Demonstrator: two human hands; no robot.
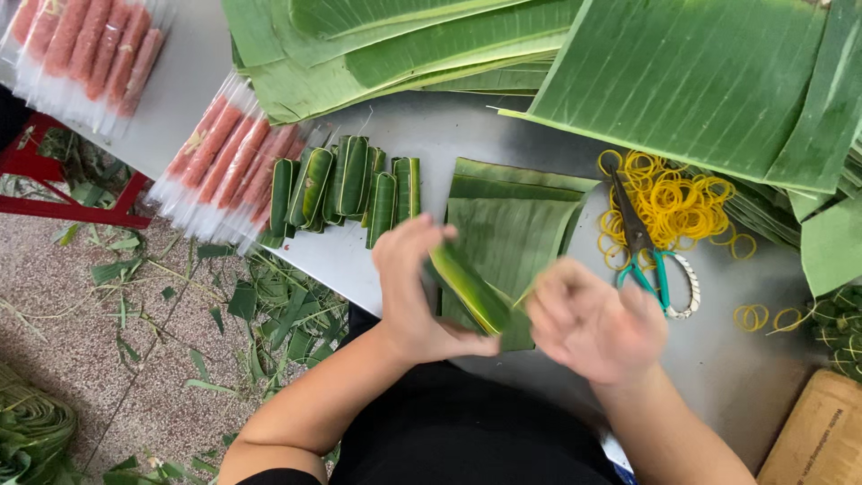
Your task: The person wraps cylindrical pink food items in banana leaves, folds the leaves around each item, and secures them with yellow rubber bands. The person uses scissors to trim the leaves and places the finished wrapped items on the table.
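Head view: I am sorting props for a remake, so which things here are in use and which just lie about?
In use:
left hand
right hand
leaf roll held between both
cut leaf stack

Lying about:
scissors
yellow rubber bands
finished rolls
pink sticks in plastic
leaf scraps on floor

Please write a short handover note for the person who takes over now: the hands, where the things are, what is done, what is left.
Left hand and right hand together hold one leaf roll, half wrapped, above the cut leaf stack.
Done: wrapped rolls lie in a row on the table.
Left: sausage sticks in clear sleeves lie unwrapped.
Rubber bands and scissors lie to the right.
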